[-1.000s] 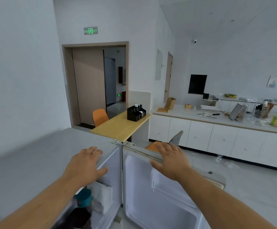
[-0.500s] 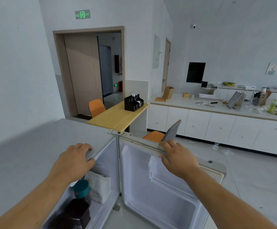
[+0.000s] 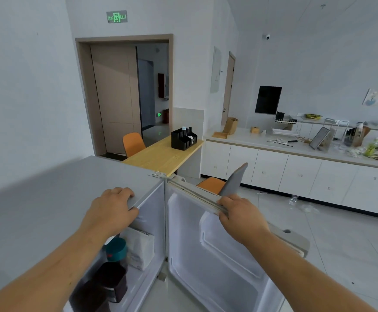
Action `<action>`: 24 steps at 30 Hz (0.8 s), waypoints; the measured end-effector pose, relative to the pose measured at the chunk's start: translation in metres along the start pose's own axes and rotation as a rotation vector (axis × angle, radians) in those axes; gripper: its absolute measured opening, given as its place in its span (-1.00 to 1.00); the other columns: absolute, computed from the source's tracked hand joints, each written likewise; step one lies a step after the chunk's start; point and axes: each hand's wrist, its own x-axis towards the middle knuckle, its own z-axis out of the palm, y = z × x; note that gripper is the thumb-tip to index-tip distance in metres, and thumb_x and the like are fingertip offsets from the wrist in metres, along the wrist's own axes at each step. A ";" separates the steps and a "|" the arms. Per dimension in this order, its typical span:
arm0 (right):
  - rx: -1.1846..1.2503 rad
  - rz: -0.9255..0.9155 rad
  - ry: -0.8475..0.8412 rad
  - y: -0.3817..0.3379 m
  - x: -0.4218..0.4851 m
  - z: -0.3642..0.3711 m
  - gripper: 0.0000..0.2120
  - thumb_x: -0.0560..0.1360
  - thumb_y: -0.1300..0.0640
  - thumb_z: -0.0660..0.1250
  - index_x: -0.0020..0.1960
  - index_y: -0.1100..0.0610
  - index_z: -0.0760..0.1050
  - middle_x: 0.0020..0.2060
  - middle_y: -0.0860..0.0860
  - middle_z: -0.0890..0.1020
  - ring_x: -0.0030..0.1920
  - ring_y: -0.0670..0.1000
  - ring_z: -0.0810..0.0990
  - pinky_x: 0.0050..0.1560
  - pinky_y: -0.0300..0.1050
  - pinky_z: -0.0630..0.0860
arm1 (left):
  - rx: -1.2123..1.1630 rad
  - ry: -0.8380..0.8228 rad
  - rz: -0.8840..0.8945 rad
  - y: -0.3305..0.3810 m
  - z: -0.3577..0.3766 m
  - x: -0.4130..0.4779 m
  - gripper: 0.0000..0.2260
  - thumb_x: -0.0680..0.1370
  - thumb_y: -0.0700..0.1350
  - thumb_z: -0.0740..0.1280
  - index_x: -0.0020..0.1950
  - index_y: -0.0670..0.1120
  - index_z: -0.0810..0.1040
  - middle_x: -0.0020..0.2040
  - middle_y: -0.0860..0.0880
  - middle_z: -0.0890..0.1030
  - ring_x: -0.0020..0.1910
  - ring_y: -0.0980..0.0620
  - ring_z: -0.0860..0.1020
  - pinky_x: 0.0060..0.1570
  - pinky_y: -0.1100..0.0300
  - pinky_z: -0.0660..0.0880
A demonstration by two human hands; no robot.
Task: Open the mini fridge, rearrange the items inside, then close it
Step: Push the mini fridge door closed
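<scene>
The mini fridge (image 3: 55, 199) fills the lower left, its flat grey top running back to the wall. The left hand (image 3: 111, 210) lies on the front edge of that top, fingers curled over the lip and thumb tucked under it — a grip on the fridge's edge, with nothing else held. Below the hand, inside the open cabinet, stands a dark bottle (image 3: 113, 275) with a teal cap, and just beside it to the right a white paper bag (image 3: 140, 248) sits upright against the inner wall.

The hinge (image 3: 158, 174) shows at the top corner, and from it the fridge door (image 3: 215, 255) swings wide open to the right, its white inner liner and shelf rail facing the camera. The right hand (image 3: 242, 216) is closed over the door's top edge, fingers wrapped across the seal — it grasps the door and nothing more.

Behind the fridge stands a wooden table (image 3: 163, 156) with a black organizer (image 3: 183, 138) on it and an orange chair (image 3: 132, 144) at its far side. A second orange chair (image 3: 212, 184) shows just past the door. Further right, white cabinets (image 3: 291, 174) run under a cluttered counter.
</scene>
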 end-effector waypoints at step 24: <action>-0.041 -0.112 -0.141 -0.086 -0.018 -0.024 -0.78 0.57 -0.04 0.18 -0.14 0.00 0.52 -0.23 -0.06 0.52 -0.25 -0.04 0.51 -0.31 -0.08 0.49 | -0.003 0.005 -0.003 0.002 -0.002 -0.002 -0.57 0.51 0.22 0.23 0.31 0.07 0.46 0.22 0.02 0.57 0.09 0.00 0.48 0.03 0.02 0.55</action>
